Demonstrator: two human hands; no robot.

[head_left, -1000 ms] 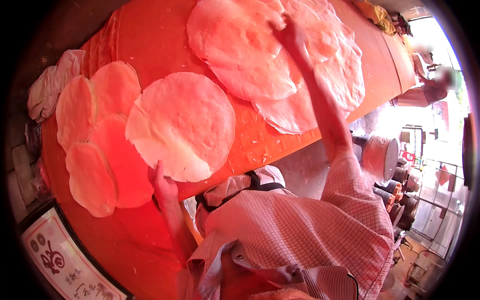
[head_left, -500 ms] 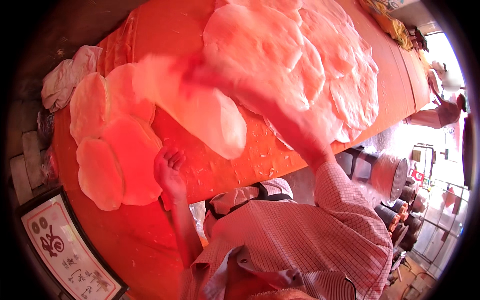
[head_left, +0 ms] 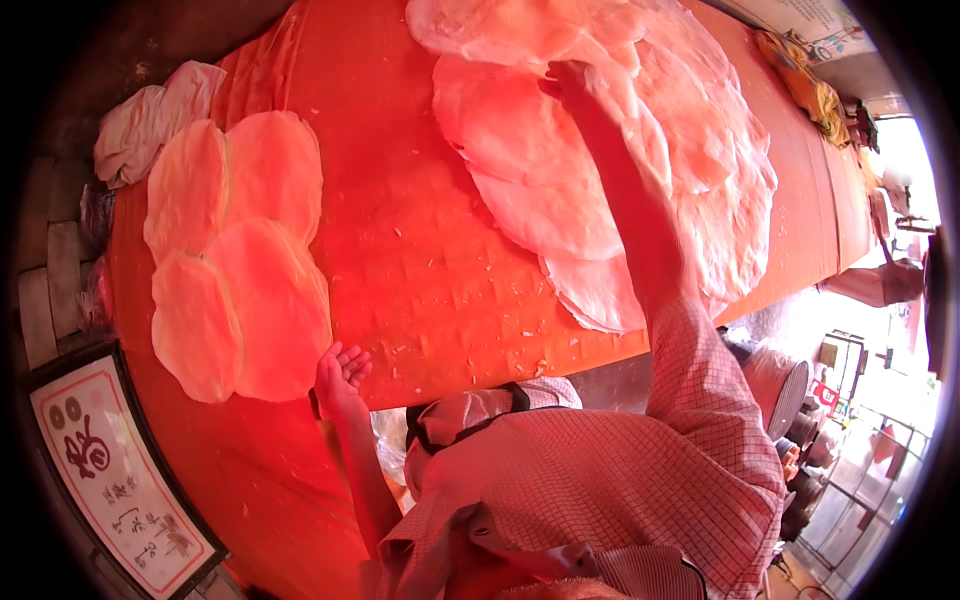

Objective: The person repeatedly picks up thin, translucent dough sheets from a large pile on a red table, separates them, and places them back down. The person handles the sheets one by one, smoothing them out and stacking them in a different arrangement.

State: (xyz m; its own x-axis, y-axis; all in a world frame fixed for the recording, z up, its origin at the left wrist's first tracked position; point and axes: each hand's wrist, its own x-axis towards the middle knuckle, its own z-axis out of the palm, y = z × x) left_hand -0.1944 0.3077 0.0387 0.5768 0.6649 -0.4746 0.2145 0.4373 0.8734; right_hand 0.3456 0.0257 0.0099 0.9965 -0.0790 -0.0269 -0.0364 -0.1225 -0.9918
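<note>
Thin, round, pale sheets that look like dough lie in two groups on an orange cloth-covered table (head_left: 420,260). My right hand (head_left: 572,85) reaches far across the larger spread of overlapping sheets (head_left: 540,130), its fingers apart and touching the sheets near a far edge. No sheet is visibly lifted in it. Beside the smaller group of stacked sheets (head_left: 265,310) on the left, my left hand (head_left: 343,372) rests at the table's near edge. Its palm is turned up, with loosely bent fingers apart and nothing in them.
A crumpled pale cloth (head_left: 155,120) lies at the far left corner. Crumbs dot the tabletop between the groups. A framed sign (head_left: 125,470) stands at lower left, a yellow cloth (head_left: 805,85) at far right. Another person's arm (head_left: 880,280) shows at right.
My right hand has moved up and right from the gap to the larger spread. The blurred sheet at that hand is gone from the gap. My left hand has stayed beside the smaller group.
</note>
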